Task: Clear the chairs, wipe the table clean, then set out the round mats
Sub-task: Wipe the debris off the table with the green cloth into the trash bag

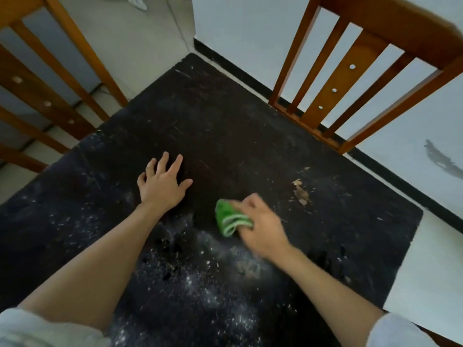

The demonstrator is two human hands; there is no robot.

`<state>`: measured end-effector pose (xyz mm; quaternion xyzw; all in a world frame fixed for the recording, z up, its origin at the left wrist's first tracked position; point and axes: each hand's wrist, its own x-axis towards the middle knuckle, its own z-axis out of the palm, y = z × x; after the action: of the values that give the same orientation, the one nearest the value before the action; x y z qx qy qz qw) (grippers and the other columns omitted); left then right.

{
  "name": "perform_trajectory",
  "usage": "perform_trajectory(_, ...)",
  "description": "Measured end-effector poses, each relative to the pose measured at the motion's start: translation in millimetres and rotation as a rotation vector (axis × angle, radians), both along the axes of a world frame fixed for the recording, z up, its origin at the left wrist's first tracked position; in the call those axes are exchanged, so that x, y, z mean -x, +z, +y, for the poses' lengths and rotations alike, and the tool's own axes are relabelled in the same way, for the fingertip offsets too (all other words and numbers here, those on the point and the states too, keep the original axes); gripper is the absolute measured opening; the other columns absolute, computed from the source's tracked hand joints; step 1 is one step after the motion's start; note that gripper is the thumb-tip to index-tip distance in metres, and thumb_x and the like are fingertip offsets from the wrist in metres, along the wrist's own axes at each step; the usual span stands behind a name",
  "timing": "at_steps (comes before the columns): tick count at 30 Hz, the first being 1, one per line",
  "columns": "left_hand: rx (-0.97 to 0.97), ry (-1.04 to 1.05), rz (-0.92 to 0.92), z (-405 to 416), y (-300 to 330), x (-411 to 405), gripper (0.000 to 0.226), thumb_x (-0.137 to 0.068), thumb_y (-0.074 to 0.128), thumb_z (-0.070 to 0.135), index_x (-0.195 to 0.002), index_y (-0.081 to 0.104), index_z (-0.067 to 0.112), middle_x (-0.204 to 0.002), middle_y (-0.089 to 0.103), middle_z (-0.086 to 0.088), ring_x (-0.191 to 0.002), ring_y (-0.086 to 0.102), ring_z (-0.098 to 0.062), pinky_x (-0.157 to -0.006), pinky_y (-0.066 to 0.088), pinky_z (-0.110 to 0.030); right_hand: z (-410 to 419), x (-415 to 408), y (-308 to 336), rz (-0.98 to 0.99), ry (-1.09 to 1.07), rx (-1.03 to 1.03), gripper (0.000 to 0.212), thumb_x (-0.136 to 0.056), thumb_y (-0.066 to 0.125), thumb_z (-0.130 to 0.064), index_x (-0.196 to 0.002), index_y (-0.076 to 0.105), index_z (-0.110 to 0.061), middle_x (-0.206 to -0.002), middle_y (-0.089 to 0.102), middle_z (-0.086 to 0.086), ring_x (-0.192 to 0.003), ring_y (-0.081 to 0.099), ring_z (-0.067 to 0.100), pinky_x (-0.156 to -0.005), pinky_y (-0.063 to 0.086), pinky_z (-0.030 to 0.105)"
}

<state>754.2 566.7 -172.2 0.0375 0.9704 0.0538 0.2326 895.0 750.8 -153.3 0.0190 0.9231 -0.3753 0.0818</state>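
Table [225,136] dusty; blurred right hand [263,226] fingers clutch green cloth [229,219], left hand [162,184] fingers spread.

Past the far edge you're looking at a pale tiled floor [140,46], with a white wall [240,38] meeting it at a corner. A black skirting strip [225,61] is running along the foot of that wall. Over on the right there's a grey scuff mark [442,160] showing on the wall. Something white [137,1] is lying on the floor up top, too blurry to tell.
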Motion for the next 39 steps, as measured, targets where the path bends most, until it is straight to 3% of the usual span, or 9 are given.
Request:
perform_trajectory(5, -0.214, 0.089, 0.163, -16.6, 1.1, -45.8, 0.050, -0.096, 0.044, 0.034, -0.143, 0.034, 0.021, -0.153, 0.027, -0.002, -0.142, 0.019, -0.022, -0.113, 0.021, -0.046, 112.6, 58.5, 1.1, -0.114, -0.687, -0.282, 0.045, -0.088, 0.051, -0.016, -0.133, 0.043, -0.020, -0.125, 0.038, 0.010, -0.112, 0.045, 0.026, -0.092, 0.047, 0.042)
perform_trajectory(10, -0.206, 0.100, 0.201, -41.5, -3.2, -108.8, 0.044, -0.098, 0.042, 0.028, -0.141, 0.039, 0.018, -0.152, 0.029, -0.001, -0.143, 0.017, -0.020, -0.115, 0.015, -0.045, 58.1, 26.4, -22.2, -0.093, -0.231, -0.549, 0.053, -0.077, 0.050, -0.010, -0.130, 0.049, -0.015, -0.113, 0.046, 0.018, -0.101, 0.047, 0.040, -0.082, 0.043, 0.046)
perform_trajectory(12, -0.217, 0.131, 0.225, -42.9, -3.1, -123.6, 0.043, -0.097, 0.043, 0.025, -0.140, 0.042, 0.016, -0.151, 0.032, -0.003, -0.143, 0.018, -0.021, -0.115, 0.014, -0.047, 7.7, -25.1, -22.4, 0.021, -0.011, -0.477, 0.057, -0.066, 0.061, -0.014, -0.123, 0.056, -0.017, -0.100, 0.053, 0.015, -0.088, 0.053, 0.037, -0.070, 0.046, 0.042)
perform_trajectory(15, -0.238, 0.167, 0.218, -40.1, -2.4, -143.7, 0.042, -0.097, 0.044, 0.024, -0.138, 0.044, 0.016, -0.150, 0.034, -0.004, -0.142, 0.020, -0.023, -0.114, 0.013, -0.050, -50.1, -95.0, -1.8, -0.142, 0.336, -0.251, 0.058, -0.078, 0.058, -0.020, -0.134, 0.045, -0.028, -0.112, 0.046, 0.006, -0.103, 0.045, 0.026, -0.082, 0.041, 0.038)
perform_trajectory(18, -0.253, 0.179, 0.207, -41.5, -1.7, -163.3, 0.042, -0.097, 0.043, 0.025, -0.138, 0.044, 0.017, -0.150, 0.033, -0.004, -0.142, 0.019, -0.024, -0.114, 0.011, -0.050, -42.7, -97.2, 11.0, -0.219, 0.137, -0.094, 0.050, -0.087, 0.047, -0.021, -0.135, 0.042, -0.035, -0.112, 0.041, -0.001, -0.097, 0.043, 0.015, -0.084, 0.040, 0.028)
perform_trajectory(24, -0.228, 0.200, 0.167, -57.2, 4.0, -206.6, 0.046, -0.097, 0.043, 0.026, -0.142, 0.038, 0.019, -0.153, 0.026, -0.004, -0.144, 0.013, -0.024, -0.115, 0.009, -0.050, 24.5, -38.2, -11.7, -0.173, -0.366, -0.354, 0.052, -0.086, 0.046, -0.012, -0.137, 0.041, -0.022, -0.121, 0.041, 0.015, -0.113, 0.040, 0.035, -0.092, 0.040, 0.043)
perform_trajectory(27, -0.198, 0.179, 0.160, -67.2, 7.4, -226.9, 0.048, -0.097, 0.042, 0.028, -0.144, 0.034, 0.021, -0.155, 0.023, -0.005, -0.144, 0.011, -0.026, -0.115, 0.009, -0.051, -26.1, -80.2, -15.5, -0.136, -0.050, -0.451, 0.054, -0.084, 0.049, -0.015, -0.137, 0.040, -0.022, -0.115, 0.044, 0.012, -0.106, 0.043, 0.032, -0.087, 0.042, 0.041)
perform_trajectory(31, -0.133, 0.047, 0.106, -75.6, 4.3, -251.5, 0.056, -0.096, 0.041, 0.035, -0.148, 0.023, 0.024, -0.158, 0.012, -0.006, -0.145, 0.002, -0.028, -0.113, 0.005, -0.054, -92.8, -165.4, -0.4, -0.249, 0.285, -0.120, 0.059, -0.083, 0.047, -0.013, -0.139, 0.037, -0.029, -0.116, 0.038, 0.004, -0.108, 0.038, 0.023, -0.083, 0.042, 0.036)
perform_trajectory(39, -0.091, -0.002, 0.090, -86.8, -2.6, -291.7, 0.061, -0.097, 0.030, 0.044, -0.150, 0.005, 0.028, -0.158, -0.005, -0.006, -0.144, -0.013, -0.029, -0.112, -0.006, -0.056, 16.6, -128.4, -4.3, -0.189, -0.447, -0.383, 0.055, -0.083, 0.045, -0.009, -0.136, 0.042, -0.023, -0.122, 0.038, 0.014, -0.114, 0.039, 0.035, -0.096, 0.038, 0.043)
